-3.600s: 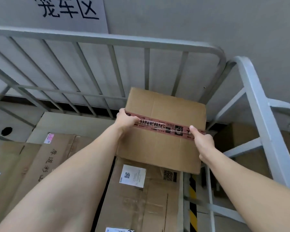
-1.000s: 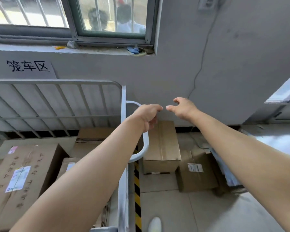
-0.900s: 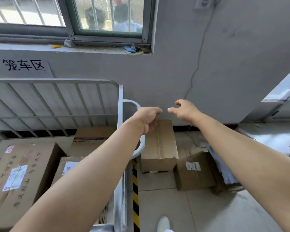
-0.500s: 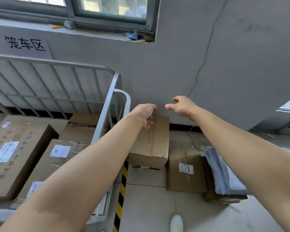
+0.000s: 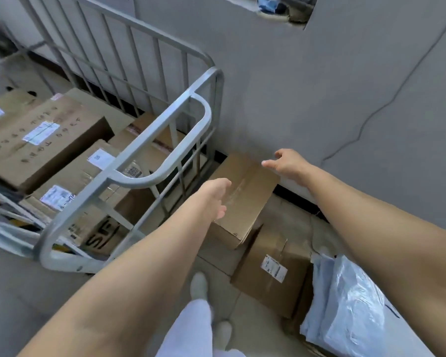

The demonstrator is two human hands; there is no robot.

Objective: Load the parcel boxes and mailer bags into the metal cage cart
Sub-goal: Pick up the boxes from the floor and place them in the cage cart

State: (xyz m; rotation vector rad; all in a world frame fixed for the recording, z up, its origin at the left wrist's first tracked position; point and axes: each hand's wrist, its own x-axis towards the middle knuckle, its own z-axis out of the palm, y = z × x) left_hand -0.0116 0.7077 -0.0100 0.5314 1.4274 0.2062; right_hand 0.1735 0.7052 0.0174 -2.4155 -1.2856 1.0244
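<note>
A plain brown box [image 5: 245,194] stands on the floor against the wall, just right of the metal cage cart [image 5: 162,130]. My left hand [image 5: 214,197] hovers over the box's near left side with relaxed fingers, holding nothing. Over the box's far right corner my right hand [image 5: 286,162] is stretched out with spread fingers, also holding nothing. A second labelled box [image 5: 273,269] lies on the floor in front of the first. Blue-grey mailer bags [image 5: 358,310] are piled at lower right. Several boxes [image 5: 41,140] lie inside the cart.
The grey wall [image 5: 319,86] runs close behind the boxes, with a thin cable down it. The cart's curved handle [image 5: 165,166] juts toward me on the left. My white-trousered leg and shoes [image 5: 198,287] stand on the tiled floor.
I put the taped box in the cart, then turned right. Over the last second my view tilted down and both hands dropped toward the brown floor box.
</note>
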